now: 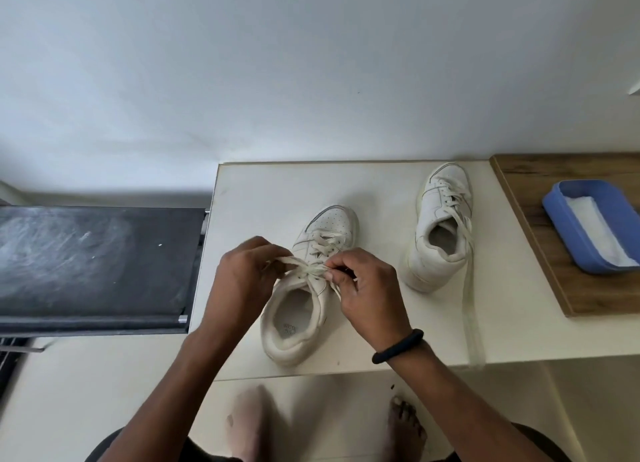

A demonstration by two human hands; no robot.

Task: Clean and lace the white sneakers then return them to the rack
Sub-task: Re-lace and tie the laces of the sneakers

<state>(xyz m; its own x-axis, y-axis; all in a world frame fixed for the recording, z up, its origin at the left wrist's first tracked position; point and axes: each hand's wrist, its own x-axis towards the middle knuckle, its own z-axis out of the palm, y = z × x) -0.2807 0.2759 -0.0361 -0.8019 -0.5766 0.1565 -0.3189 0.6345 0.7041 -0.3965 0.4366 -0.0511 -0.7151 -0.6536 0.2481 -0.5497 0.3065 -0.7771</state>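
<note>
Two white sneakers stand on a white table (381,340), toes pointing away from me. The near sneaker (298,319) is in front of me; its cream lace (308,266) crosses the top eyelets. My left hand (242,278) pinches one lace end on the left side of the shoe. My right hand (367,292) pinches the other end on the right side, with a black band on its wrist. The second sneaker (440,226) sits further right and back, laced, and its long loose lace ends (472,323) trail down to the table's front edge.
A wooden board (540,254) lies on the right with a blue tray (561,226) holding a white cloth (599,233). A dark flat surface (93,264) sits left of the table. My bare feet (405,427) are on the floor below the table edge.
</note>
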